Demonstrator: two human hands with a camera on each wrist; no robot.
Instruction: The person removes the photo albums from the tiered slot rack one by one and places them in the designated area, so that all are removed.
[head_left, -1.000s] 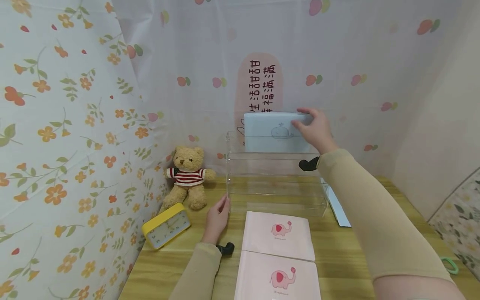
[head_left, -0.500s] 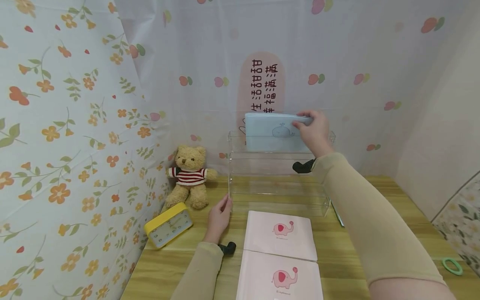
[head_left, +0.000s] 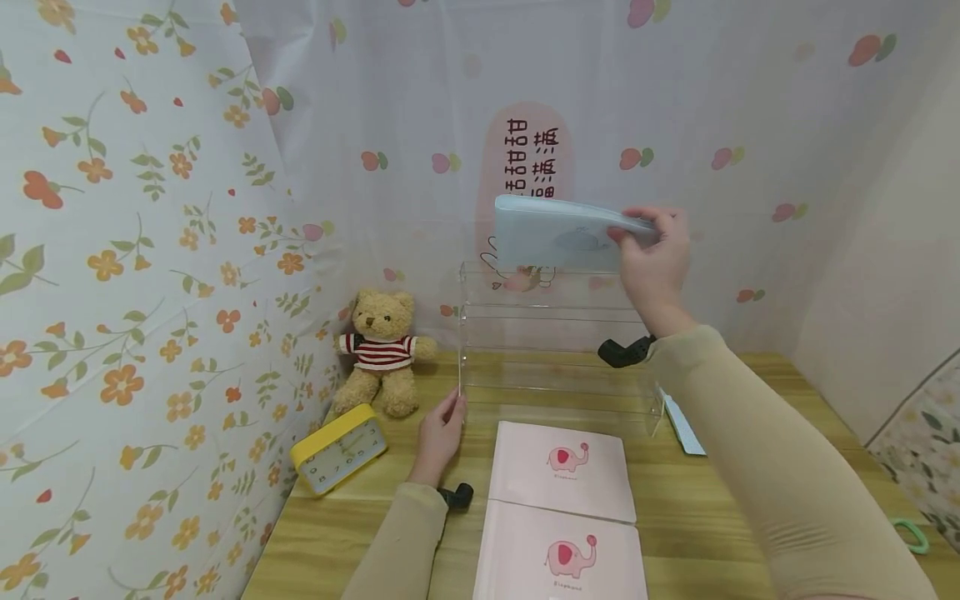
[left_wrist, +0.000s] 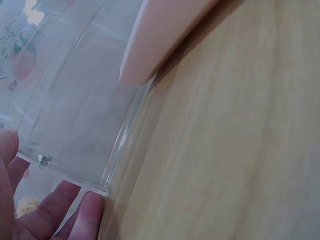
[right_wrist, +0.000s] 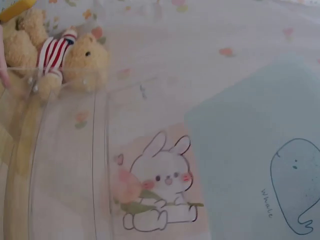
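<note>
My right hand (head_left: 658,262) pinches a light blue notebook (head_left: 540,233) by its right end, thumb in front and fingers behind. The notebook is raised at the top of a clear acrylic tiered rack (head_left: 547,312). Its cover shows a whale drawing in the right wrist view, where the notebook (right_wrist: 235,130) fills the right side. My left hand (head_left: 441,433) grips the rack's lower left edge; in the left wrist view the thumb and fingers (left_wrist: 87,215) lie on either side of the clear panel. Two pink elephant notebooks, a far one (head_left: 555,471) and a near one (head_left: 558,554), lie before the rack.
A teddy bear (head_left: 381,354) in a striped top sits left of the rack, behind a yellow clock (head_left: 339,450). Another light blue flat item (head_left: 682,425) lies right of the rack, partly behind my sleeve. A green ring-shaped thing (head_left: 913,537) shows at the right edge.
My right hand has lifted the blue notebook up and slightly right, from behind the rack's top front panel to above it, and tilted it. The left hand stays at the rack's edge.
</note>
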